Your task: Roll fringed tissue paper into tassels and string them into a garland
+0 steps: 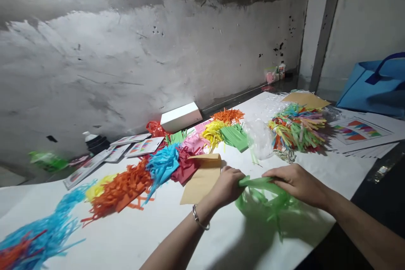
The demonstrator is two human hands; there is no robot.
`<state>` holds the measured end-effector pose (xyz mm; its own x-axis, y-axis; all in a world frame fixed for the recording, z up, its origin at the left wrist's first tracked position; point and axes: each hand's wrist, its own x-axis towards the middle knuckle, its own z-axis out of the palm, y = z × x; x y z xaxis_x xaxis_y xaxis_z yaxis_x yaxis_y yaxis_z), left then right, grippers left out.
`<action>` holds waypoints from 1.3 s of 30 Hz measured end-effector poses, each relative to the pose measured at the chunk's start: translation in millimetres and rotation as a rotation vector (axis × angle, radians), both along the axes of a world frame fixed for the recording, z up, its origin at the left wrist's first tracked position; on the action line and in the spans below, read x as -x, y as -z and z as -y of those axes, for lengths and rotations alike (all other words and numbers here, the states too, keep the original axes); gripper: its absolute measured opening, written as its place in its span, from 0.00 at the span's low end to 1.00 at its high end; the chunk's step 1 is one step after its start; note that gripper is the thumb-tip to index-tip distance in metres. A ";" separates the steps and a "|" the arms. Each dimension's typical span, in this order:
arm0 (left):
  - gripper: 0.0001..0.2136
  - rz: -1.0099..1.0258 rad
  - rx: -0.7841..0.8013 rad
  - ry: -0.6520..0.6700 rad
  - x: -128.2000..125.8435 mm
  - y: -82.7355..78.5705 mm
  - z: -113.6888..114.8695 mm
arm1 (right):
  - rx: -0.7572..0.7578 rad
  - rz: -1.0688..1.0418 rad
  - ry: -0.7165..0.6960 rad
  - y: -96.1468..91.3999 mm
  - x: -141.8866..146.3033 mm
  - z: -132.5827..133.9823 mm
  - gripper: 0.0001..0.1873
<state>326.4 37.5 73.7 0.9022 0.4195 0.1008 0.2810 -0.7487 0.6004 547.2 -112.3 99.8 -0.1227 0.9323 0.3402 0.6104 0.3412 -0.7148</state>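
Observation:
My left hand [227,185] and my right hand [295,180] both grip a translucent green plastic bag [268,206] just above the white paper sheet [133,236] that covers the table. The left hand, with a bracelet on its wrist, pinches the bag's left end. The right hand's fingers close over the bag's top edge. The rest of the bag hangs crumpled between and below the hands. A tan envelope [202,179] lies just left of the left hand.
Piles of fringed coloured paper strips lie across the table: blue [38,236], orange [122,190], yellow [213,131], green [234,136] and a mixed bundle [295,128]. A white box [180,116], a glue bottle [281,69], printed sheets [357,130] and a blue bag [375,86] stand near the wall.

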 end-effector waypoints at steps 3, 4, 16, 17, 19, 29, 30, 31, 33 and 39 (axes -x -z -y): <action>0.03 -0.041 0.163 -0.004 23.8 4.8 -3.7 | -0.001 -0.077 0.029 9.8 -4.8 -13.4 0.14; 0.05 -0.052 0.228 0.009 30.2 5.9 -3.6 | -0.005 -0.101 0.047 14.7 -6.1 -17.8 0.15; 0.11 0.078 0.207 -0.129 37.7 -6.2 -9.9 | -0.238 -0.076 0.265 6.9 -40.1 -28.4 0.17; 0.10 0.118 0.139 -0.158 37.6 -12.1 -8.4 | -0.282 -0.062 0.270 -3.0 -42.7 -17.9 0.16; 0.08 0.196 -0.005 -0.209 43.0 -22.4 -3.0 | -0.383 0.015 0.225 -13.7 -39.6 6.3 0.12; 0.33 -0.250 -0.488 -0.322 172.4 30.9 66.7 | -0.611 0.579 -0.052 137.2 96.1 52.8 0.20; 0.37 -0.325 -0.493 -0.332 179.3 37.5 81.0 | -0.589 0.563 -0.060 145.1 103.4 53.4 0.19; 0.39 -0.354 -0.463 -0.324 181.3 42.2 96.1 | -0.571 0.546 -0.067 149.7 108.0 54.0 0.19; 0.39 -0.325 -0.364 -0.232 170.6 48.4 125.3 | -0.547 0.514 -0.085 152.0 110.6 55.1 0.19; 0.39 -0.297 -0.229 -0.199 102.4 92.6 163.0 | -0.236 0.573 -0.121 158.6 108.0 60.2 0.25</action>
